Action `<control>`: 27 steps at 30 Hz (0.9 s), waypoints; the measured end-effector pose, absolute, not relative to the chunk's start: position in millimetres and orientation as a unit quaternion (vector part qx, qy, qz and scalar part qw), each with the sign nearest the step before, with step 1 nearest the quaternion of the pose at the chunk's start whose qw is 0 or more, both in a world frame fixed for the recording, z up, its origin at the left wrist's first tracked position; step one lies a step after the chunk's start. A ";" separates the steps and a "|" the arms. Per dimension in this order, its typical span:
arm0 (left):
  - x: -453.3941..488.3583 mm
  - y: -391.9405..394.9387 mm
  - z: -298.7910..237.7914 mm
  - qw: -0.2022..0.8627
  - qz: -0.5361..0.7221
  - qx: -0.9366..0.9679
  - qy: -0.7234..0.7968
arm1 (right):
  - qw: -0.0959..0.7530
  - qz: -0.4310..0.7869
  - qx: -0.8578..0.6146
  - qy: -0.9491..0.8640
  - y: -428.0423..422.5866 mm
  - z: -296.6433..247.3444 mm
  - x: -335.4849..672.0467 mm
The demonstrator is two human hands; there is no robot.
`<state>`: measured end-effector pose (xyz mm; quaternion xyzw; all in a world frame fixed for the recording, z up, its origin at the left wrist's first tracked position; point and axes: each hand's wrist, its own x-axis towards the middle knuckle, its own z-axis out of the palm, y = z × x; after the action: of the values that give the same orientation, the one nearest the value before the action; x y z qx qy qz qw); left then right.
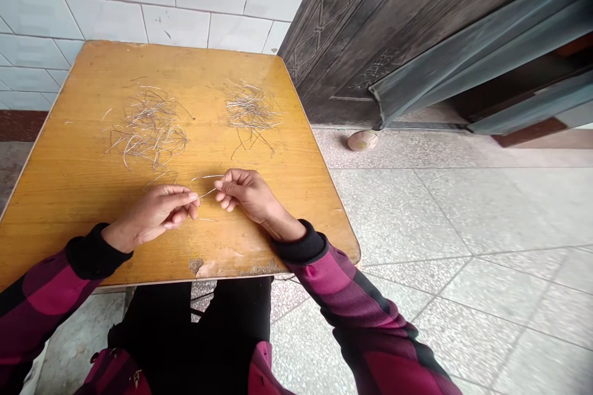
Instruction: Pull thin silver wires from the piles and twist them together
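My left hand [155,213] and my right hand [245,192] rest on a yellow wooden table [74,166], fingers pinched on the two ends of one thin pale wire strand [207,192] stretched between them. Another short strand [207,177] lies just beyond my fingers. Farther back on the tabletop lie two loose heaps of the same thin strands: a wide scattered heap [148,126] at the left and a tighter heap [250,110] at the right. Both of my sleeves are dark red plaid with black cuffs.
The table's near edge [217,268] is chipped. A white tiled wall [139,0] stands behind the table, and a dark carved metal door [417,31] stands to the right. A small round ball [362,140] lies on the speckled tile floor by the door.
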<state>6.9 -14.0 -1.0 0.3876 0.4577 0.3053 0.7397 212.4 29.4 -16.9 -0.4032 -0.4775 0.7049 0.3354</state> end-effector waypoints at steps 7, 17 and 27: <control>9.9 -15.6 5.3 0.740 0.291 0.381 0.472 | 0.339 0.694 -0.402 -0.492 29.8 -16.5 213.2; 13.4 -14.7 10.1 0.726 0.282 0.386 0.495 | 0.326 0.682 -0.424 -0.499 27.6 -15.1 213.5; 12.1 -12.7 3.0 0.687 0.298 0.450 0.486 | 0.321 0.678 -0.427 -0.504 22.4 -12.2 212.3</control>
<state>12.1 -12.7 3.0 0.4504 0.4863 0.2977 0.6870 212.3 22.4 -12.2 -0.4273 -0.5042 0.6784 0.3210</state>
